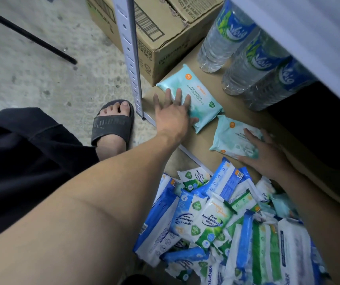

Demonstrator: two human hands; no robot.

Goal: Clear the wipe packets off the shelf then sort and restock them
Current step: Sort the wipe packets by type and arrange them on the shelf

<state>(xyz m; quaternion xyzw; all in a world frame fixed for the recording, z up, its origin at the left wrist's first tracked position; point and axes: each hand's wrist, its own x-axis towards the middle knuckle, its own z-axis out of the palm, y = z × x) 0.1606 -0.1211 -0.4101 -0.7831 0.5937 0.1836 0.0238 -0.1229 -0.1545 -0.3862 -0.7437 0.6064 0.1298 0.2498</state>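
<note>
As the mixed pile (pixel 216 223) awaits sorting, left hand (pixel 172 114) and right hand (pixel 268 157) press flat-fingered on two teal packets (pixel 193 93) beyond it.

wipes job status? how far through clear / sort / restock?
Cleared, apparently: a mixed pile of blue, green and white packets lies heaped by the shelf's front edge. In hand: restocking teal ones; the left hand lies flat on one teal packet, the right hand on a second teal packet, both on the shelf board. Left: sorting and shelving that whole pile.
</note>
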